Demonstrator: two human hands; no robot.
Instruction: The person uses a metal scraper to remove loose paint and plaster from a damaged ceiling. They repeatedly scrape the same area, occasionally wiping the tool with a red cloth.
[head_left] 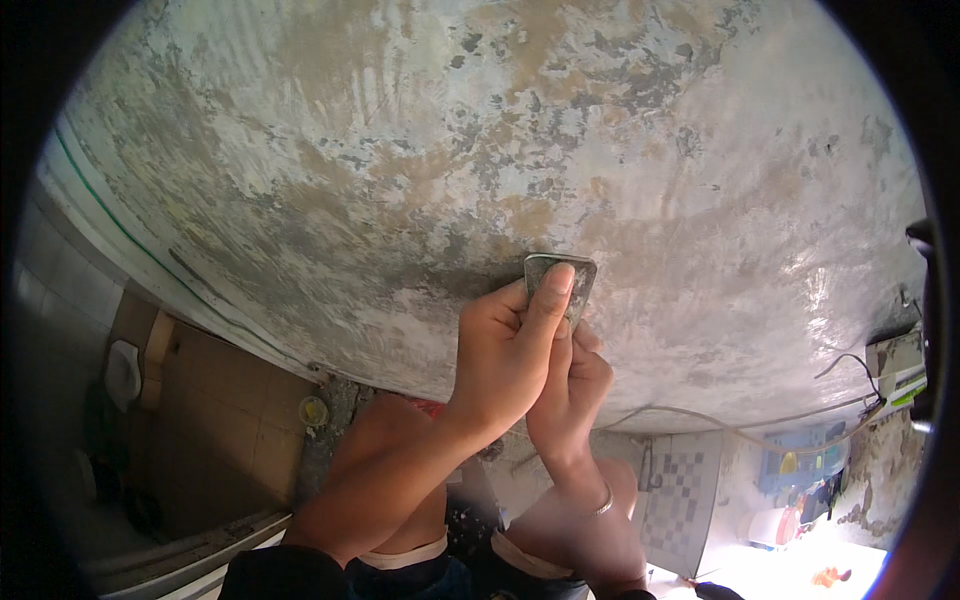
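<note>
Both my hands meet at a small scraper (584,281), which has a flat grey metal blade with rounded corners. My left hand (503,352) presses its thumb along the blade's face, with its fingers curled behind. Just below and to the right, my right hand (568,402) is closed around the lower, narrower end; the fingers hide any handle. The blade's upper edge lies at the patchy wall (400,160), whose surface mixes white, grey and brown plaster. A thin bracelet (604,500) circles my right wrist.
My bare knees sit below my hands, near the wall's foot. At left a doorway opens onto a tiled floor (222,400). A green line (135,240) runs along the wall's left edge. To the right are a loose cable (700,415) and a checked tile panel (672,500).
</note>
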